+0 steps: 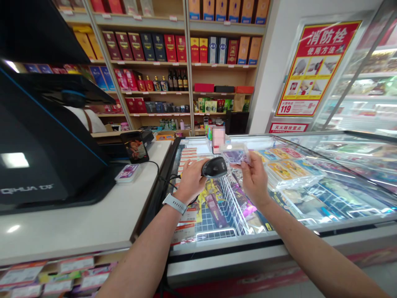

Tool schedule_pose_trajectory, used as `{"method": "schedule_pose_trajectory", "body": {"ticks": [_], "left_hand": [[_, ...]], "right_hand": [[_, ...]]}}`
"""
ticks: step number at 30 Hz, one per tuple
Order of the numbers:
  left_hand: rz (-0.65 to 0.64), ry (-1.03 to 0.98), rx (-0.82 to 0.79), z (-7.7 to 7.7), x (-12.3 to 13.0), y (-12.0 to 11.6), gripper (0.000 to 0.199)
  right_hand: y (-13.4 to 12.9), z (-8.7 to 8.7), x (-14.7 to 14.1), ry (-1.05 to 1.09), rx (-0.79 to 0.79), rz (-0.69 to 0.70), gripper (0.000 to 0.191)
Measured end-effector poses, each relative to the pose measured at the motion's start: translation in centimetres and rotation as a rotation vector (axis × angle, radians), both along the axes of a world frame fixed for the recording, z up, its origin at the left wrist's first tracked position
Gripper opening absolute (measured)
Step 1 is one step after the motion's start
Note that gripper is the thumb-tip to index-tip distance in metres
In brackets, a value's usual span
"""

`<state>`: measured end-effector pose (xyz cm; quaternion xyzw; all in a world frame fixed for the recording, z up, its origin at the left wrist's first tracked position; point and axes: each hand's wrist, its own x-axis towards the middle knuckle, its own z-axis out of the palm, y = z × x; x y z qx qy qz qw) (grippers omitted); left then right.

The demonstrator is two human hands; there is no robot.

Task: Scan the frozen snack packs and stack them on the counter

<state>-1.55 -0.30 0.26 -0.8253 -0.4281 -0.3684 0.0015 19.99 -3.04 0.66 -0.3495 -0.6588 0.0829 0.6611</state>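
Wrapped round the handle of a black barcode scanner (214,167), my left hand (191,179) holds it above the glass-topped freezer (186,258). The scanner's head points right, close to a flat clear plastic pack (235,155) with a purple picture inside. My right hand (256,178) pinches that pack at its right edge between thumb and fingers. A cable (167,181) runs between the counter and the scanner side. On the counter at left lies a similar small pack (127,172) with a purple and pink top.
A checkout terminal (46,153) stands on the white counter (93,225) at left, with a small screen (136,147) beside it. Several yellow and blue packs (287,165) lie on the freezer's right. Behind are shelves (149,62) of boxes and bottles.
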Motion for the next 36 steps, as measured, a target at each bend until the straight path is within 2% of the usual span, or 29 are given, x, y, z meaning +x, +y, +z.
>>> {"method": "schedule_pose_trajectory", "body": {"ticks": [4,8,15,22,29,36], "left_hand": [[0.007,-0.003,-0.002,-0.01,-0.03,0.01,0.058],[0.008,-0.014,-0.003,0.0,-0.06,-0.07,0.058],[0.026,-0.014,0.031,-0.07,-0.1,-0.07,0.056],[0.024,-0.027,0.017,0.07,-0.13,-0.22,0.053],[0.019,-0.033,-0.009,0.19,-0.09,-0.35,0.055],[0.016,-0.02,0.0,0.27,-0.09,-0.29,0.056]], "right_hand": [[0.38,-0.1,0.05,0.033,-0.001,-0.002,0.038],[0.48,-0.17,0.15,0.052,-0.004,0.033,0.03],[-0.07,-0.26,0.37,-0.104,0.03,-0.1,0.025],[-0.14,0.04,0.31,-0.106,0.04,-0.085,0.025],[0.1,0.12,0.14,0.011,0.011,-0.001,0.031],[0.37,-0.15,0.47,0.03,0.009,-0.02,0.027]]}}
